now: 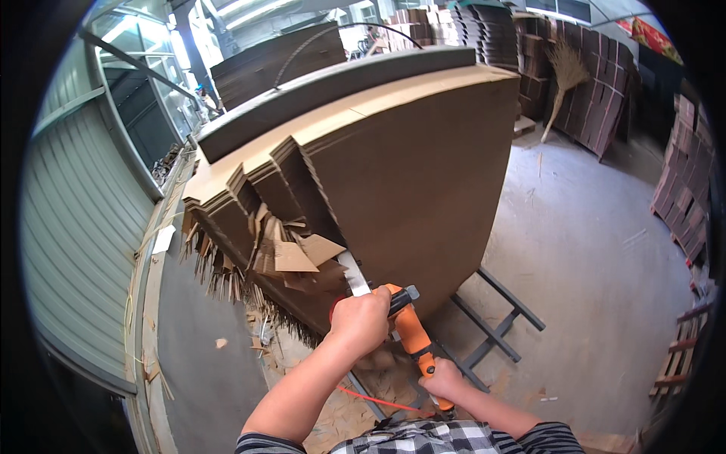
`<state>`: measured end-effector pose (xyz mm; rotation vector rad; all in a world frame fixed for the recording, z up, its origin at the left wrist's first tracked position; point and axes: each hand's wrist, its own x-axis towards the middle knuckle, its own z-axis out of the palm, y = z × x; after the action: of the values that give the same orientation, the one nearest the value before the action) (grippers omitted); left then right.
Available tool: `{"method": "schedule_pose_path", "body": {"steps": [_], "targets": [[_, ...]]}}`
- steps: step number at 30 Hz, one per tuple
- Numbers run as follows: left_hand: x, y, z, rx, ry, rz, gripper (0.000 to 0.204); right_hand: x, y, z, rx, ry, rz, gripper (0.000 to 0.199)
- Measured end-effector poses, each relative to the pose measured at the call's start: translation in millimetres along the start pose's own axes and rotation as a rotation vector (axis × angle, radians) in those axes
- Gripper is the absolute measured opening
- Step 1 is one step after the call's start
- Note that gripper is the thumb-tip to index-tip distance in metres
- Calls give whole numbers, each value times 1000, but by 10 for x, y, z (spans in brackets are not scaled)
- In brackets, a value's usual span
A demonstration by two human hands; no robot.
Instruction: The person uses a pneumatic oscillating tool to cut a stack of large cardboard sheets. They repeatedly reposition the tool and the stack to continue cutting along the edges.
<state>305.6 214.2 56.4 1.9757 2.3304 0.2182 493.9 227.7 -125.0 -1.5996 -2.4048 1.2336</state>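
Both my hands are closed around an orange power tool [413,331] with a flat metal front piece [354,274]. My left hand [361,321] wraps its black front side handle, and my right hand [446,380] grips the rear. The metal piece meets the side of a tall stack of brown cardboard sheets [408,174], at a notch in its left part. Torn cardboard scraps [299,253] stick out of that notch just beyond the metal piece. A red cord or hose [382,401] runs near the tool's rear end.
A long dark beam [340,87] lies across the stack's top. Dark metal frame bars [491,333] jut out low at the right. A straw broom [563,79] leans against bundled cardboard [597,83]. Scraps litter the floor [318,424] below; a corrugated wall [83,234] stands left.
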Motion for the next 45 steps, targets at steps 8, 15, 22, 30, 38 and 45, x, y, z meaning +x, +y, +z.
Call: {"method": "schedule_pose_path", "body": {"steps": [8, 15, 22, 30, 38, 45], "targets": [[58, 23, 205, 40, -36, -85, 24, 61, 99, 120, 45, -27, -3, 42], [104, -45, 319, 115, -100, -82, 27, 89, 286, 266, 128, -45, -81, 46], [120, -15, 663, 64, -160, -153, 24, 230, 596, 547, 412, -274, 65, 34], [166, -111, 1152, 67, -194, -151, 26, 428, 837, 912, 277, -284, 166, 38], [283, -225, 1626, 54, -243, -184, 30, 647, 1053, 1059, 242, -268, 173, 38], [378, -335, 2027, 38, -282, -210, 28, 822, 1133, 1104, 300, -312, 287, 37]]}}
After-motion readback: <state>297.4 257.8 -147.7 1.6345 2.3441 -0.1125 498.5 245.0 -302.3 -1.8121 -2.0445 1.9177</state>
